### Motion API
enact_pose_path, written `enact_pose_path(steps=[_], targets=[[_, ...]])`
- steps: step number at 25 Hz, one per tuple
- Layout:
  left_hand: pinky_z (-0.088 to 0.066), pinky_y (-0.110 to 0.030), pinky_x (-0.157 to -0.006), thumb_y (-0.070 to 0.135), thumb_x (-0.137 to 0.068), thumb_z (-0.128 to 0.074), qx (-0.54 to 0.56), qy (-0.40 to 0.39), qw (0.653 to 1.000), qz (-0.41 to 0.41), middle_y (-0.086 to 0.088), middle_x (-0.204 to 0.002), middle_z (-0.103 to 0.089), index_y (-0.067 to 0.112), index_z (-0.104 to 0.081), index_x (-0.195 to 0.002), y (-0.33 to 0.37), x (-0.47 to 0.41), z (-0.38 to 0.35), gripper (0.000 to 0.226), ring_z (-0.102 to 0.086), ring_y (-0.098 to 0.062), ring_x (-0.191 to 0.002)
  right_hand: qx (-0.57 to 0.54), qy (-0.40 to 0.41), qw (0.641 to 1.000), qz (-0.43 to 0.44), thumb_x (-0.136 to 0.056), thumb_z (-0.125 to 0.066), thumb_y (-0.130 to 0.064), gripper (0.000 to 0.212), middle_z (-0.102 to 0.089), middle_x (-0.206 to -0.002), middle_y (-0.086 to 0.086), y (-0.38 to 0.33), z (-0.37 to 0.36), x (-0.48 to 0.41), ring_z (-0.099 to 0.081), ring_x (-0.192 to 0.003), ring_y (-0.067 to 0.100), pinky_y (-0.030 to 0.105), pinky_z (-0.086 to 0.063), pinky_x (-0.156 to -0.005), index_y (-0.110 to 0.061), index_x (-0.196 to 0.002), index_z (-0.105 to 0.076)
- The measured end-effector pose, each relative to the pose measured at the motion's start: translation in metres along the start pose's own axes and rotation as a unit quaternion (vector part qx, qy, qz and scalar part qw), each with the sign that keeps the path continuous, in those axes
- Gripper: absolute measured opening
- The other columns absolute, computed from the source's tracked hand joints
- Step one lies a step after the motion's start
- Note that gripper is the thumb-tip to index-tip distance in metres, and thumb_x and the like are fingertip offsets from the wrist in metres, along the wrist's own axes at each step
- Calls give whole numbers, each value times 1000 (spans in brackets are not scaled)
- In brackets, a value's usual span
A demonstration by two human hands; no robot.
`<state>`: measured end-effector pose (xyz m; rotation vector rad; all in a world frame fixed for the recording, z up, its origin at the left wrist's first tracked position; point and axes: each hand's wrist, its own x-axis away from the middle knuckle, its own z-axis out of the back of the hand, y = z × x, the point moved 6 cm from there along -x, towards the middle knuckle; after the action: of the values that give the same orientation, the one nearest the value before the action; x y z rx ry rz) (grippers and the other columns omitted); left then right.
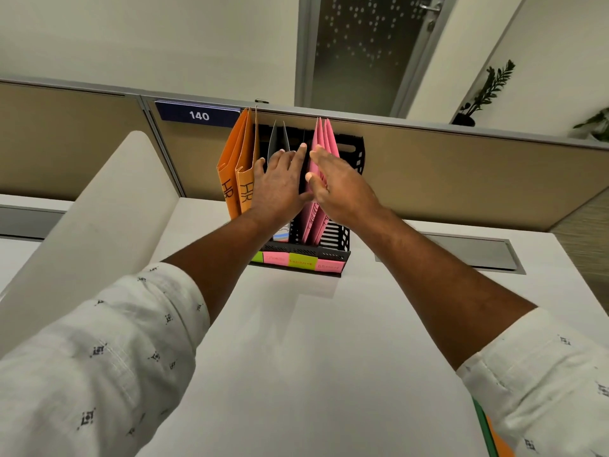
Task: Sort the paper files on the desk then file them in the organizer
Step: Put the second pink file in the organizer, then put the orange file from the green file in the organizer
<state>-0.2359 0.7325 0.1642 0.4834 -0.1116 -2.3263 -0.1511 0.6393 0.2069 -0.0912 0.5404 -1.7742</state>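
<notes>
A black slotted organizer (354, 159) stands on the white desk (313, 341) against the partition, with green and pink labels (298, 263) along its front. Two orange files marked HR (235, 166) stand in its left slot. Grey files (278, 136) stand in the middle and pink files (324, 136) in the right slot. My left hand (280, 183) lies with straight fingers against the grey files and a black divider. My right hand (336, 183) rests flat, fingers extended, on the pink files. Neither hand grips anything.
A tan partition (461, 166) with a blue "140" plate (199, 115) runs behind the organizer. A white side divider (99, 219) rises on the left. A grey cable flap (474, 253) sits in the desk at right. Orange and green file edges (491, 437) show at bottom right.
</notes>
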Motion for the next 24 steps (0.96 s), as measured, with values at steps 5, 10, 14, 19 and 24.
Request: enact_pose_path(steps=[5, 10, 14, 19, 24], targets=[[-5, -52, -126, 69, -92, -48, 46, 11, 999, 4, -1, -168, -17, 23, -11, -161, 7, 48, -1, 91, -5, -21, -157, -20, 86, 996, -26, -103, -45, -40, 62, -18, -167, 1, 21, -6, 51, -15, -154, 15, 40, -19, -124, -19, -158, -24], [-1, -50, -126, 72, -94, -32, 83, -48, 995, 0, -4, -169, -12, 18, -13, -161, 17, 166, -42, 88, -1, -20, -157, -13, 70, 993, -93, -102, -40, -47, 68, -11, -168, 3, 66, -64, 168, -11, -155, 17, 48, -21, -123, -14, -159, -21], [-3, -52, -126, 75, -93, -25, 63, -116, 991, 2, -6, -169, -8, 15, -12, -161, 19, 242, -73, 91, 1, -23, -157, 19, 11, 989, -149, -100, -30, -57, 74, 1, -169, -1, 84, -103, 256, -1, -155, 14, 45, -9, -126, -18, -161, -12], [1, -50, -126, 75, -93, -20, 75, -162, 984, -17, -3, -169, 0, 17, -11, -161, 29, 313, -91, 90, 8, -21, -156, 43, -27, 978, -203, -98, -26, -64, 79, 3, -169, -1, 95, -127, 350, 1, -155, 14, 46, -7, -125, -18, -161, -12], [-4, -53, -125, 75, -93, -20, 77, -180, 980, -34, -4, -168, -6, 16, -17, -160, 48, 363, -106, 90, 1, -22, -156, 55, -52, 964, -257, -97, -24, -66, 81, 9, -169, -3, 104, -142, 435, 2, -155, 14, 47, -6, -125, -19, -161, -8]])
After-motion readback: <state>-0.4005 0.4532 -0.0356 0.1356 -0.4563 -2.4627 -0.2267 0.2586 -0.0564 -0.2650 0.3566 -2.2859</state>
